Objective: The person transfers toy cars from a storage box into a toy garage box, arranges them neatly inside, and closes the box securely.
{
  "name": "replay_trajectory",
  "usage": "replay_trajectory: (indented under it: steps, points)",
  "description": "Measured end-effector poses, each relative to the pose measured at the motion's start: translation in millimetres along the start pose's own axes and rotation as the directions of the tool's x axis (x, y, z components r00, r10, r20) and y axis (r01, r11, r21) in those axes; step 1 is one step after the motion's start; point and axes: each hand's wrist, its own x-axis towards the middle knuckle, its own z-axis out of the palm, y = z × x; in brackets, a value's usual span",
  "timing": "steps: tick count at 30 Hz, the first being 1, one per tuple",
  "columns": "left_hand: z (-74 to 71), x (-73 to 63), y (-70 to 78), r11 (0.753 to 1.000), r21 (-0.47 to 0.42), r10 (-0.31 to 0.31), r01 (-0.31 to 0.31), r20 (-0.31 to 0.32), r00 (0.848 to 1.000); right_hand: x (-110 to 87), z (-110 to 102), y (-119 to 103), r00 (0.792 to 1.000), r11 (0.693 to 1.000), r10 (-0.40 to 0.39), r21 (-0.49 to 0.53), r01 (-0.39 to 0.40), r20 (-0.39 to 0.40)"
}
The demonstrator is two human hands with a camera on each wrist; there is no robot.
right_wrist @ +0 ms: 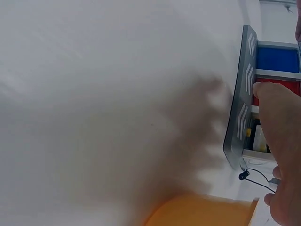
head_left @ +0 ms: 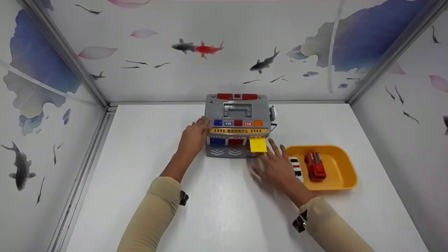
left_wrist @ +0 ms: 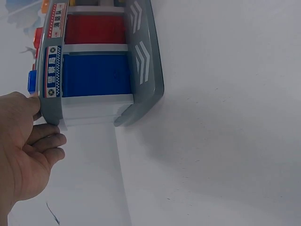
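A grey toy rescue station (head_left: 238,105) stands near the back wall. It has a handle on its roof, red lights, coloured buttons, and blue and red doors along the front. My left hand (head_left: 193,138) holds its left side; in the left wrist view the fingers (left_wrist: 54,141) curl by the side wall. At the right bay a yellow door (head_left: 258,145) is swung up and outward. My right hand (head_left: 278,168) is beside that door with its fingers spread; whether a fingertip touches it is unclear. In the right wrist view the thumb is extended before the red door (right_wrist: 282,84).
To the right stands a yellow tray (head_left: 341,175) holding a red toy fire truck (head_left: 315,166) and a white toy car (head_left: 296,168), partly hidden by my right hand. A white piece and a black cord (head_left: 274,126) hang from the station's right side. Patterned walls enclose the white table.
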Motion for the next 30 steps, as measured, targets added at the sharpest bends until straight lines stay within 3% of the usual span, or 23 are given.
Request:
replay_trajectory:
  steps: [12,22,30]
  points:
    - [0.2,0.8,0.2,1.000,-0.006,-0.014,0.014,0.000,1.000,-25.1,-14,20,0.996,0.996,-0.089,0.004,0.089,-0.001]
    - [0.8,2.2,0.4,1.000,-0.007,-0.022,0.022,0.001,1.000,-35.8,-25,39,0.970,0.982,-0.191,-0.016,0.191,-0.151]
    - [0.6,3.1,0.2,1.000,-0.011,-0.010,0.010,-0.003,1.000,-29.5,-33,45,0.923,0.977,-0.207,-0.020,0.212,-0.325]
